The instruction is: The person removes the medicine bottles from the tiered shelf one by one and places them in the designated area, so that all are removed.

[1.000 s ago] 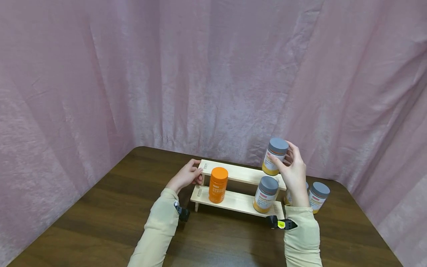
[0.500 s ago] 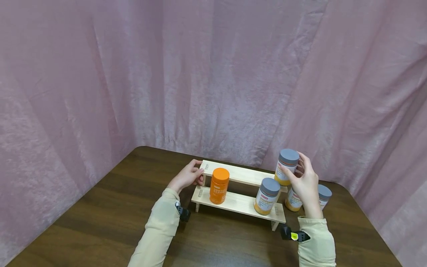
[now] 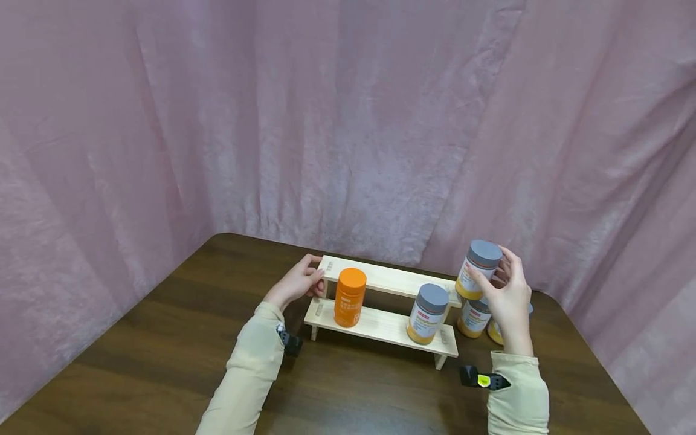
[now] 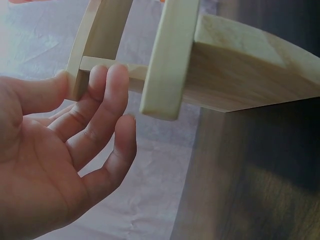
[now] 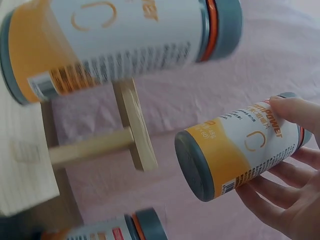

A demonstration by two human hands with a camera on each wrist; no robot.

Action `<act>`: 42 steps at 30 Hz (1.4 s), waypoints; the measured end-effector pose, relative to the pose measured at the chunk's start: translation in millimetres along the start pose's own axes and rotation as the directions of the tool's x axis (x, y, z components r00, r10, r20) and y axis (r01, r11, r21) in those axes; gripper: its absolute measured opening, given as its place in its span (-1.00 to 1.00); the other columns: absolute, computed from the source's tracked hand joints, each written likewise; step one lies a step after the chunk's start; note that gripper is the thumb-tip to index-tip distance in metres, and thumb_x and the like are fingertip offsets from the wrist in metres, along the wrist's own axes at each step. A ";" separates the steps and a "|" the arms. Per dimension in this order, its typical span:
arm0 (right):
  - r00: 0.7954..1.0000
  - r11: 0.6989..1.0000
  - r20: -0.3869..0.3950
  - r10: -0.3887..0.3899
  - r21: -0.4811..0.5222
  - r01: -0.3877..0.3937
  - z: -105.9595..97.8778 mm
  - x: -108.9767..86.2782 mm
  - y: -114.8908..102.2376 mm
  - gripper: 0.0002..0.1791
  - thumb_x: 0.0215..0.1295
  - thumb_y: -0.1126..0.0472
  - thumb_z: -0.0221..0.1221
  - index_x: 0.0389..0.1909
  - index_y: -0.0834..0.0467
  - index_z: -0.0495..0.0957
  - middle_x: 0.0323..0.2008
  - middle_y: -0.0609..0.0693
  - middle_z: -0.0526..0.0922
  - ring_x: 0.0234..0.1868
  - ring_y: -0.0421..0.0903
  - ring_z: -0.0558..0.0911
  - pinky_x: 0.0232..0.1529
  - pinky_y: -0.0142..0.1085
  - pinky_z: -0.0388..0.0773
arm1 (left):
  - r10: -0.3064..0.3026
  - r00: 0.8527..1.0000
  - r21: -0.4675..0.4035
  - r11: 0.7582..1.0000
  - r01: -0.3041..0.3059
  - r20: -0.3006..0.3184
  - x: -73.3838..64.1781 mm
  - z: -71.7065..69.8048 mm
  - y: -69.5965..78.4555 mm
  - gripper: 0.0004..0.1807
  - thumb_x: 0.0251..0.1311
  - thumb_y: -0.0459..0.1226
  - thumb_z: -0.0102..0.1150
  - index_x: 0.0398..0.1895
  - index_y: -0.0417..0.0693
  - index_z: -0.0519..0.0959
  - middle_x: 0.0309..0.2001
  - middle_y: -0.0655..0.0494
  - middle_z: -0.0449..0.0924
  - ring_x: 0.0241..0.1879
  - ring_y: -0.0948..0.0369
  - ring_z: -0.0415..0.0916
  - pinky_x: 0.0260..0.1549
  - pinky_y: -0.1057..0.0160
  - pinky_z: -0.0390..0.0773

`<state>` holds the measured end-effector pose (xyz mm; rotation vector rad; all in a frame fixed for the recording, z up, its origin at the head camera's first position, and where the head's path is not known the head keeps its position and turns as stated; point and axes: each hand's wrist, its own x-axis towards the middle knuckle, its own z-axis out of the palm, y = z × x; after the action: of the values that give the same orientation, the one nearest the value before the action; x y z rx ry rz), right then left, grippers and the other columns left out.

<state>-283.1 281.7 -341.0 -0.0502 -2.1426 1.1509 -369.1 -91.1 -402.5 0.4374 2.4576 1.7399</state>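
A two-tier wooden display shelf [image 3: 375, 323] stands on the table. My left hand [image 3: 296, 284] pinches the left end of its upper board, thumb on one side and fingers curled on the other, as the left wrist view shows of that hand [image 4: 75, 140]. My right hand [image 3: 510, 302] grips a grey-lidded supplement bottle [image 3: 478, 270] near its top. In the right wrist view this held bottle [image 5: 245, 145] hangs in the air, apart from the shelf's end. On the lower board stand an orange bottle [image 3: 349, 299] at the left and another grey-lidded bottle [image 3: 427, 317] at the right.
Behind the held bottle, more grey-lidded bottles stand on the table right of the shelf; one [image 3: 472, 320] shows well, others are partly hidden by my right hand. A pink curtain [image 3: 348, 133] hangs behind the dark wooden table [image 3: 163, 338].
My right hand has carried the grey-lidded bottle rightward and lower, from over the upper board's right part to around its right end. My left hand keeps its hold on the shelf.
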 end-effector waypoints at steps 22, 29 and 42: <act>0.990 0.985 0.050 0.134 -0.117 -0.127 -55.9 -4.4 30.0 -0.17 0.11 0.05 0.40 0.39 0.00 0.24 0.19 0.18 0.53 -0.23 -0.65 0.40 -0.21 -0.72 0.35 | 0.003 0.999 -0.022 1.000 -0.002 0.034 -2.9 3.5 -6.4 -0.55 0.45 -0.33 -0.10 0.31 -0.29 0.11 -0.51 0.04 0.53 -0.55 0.29 0.52 -0.48 0.29 0.44; 0.995 0.979 0.018 0.100 -0.179 -0.095 -72.7 -6.0 24.0 -0.17 0.09 0.06 0.42 0.38 0.02 0.26 0.12 0.17 0.57 -0.28 -0.71 0.38 -0.25 -0.76 0.35 | -0.013 1.000 -0.016 1.000 0.013 0.022 -4.2 0.9 -6.3 -0.55 0.45 -0.32 -0.09 0.31 -0.26 0.12 -0.51 0.07 0.53 -0.55 0.30 0.53 -0.46 0.29 0.44; 0.964 0.953 -0.108 0.242 -0.159 -0.257 -94.4 -7.9 38.6 -0.17 0.04 0.09 0.44 0.36 -0.05 0.30 0.21 0.14 0.54 -0.35 -0.69 0.38 -0.28 -0.78 0.33 | -0.025 1.000 -0.006 1.000 0.025 0.014 -3.3 -4.9 -8.7 -0.54 0.46 -0.29 -0.09 0.33 -0.22 0.14 -0.49 0.07 0.56 -0.53 0.29 0.54 -0.42 0.23 0.46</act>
<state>-232.0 370.2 -339.7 -0.4539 -2.1965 1.0776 -368.7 -99.2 -409.3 0.4150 2.4364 1.7285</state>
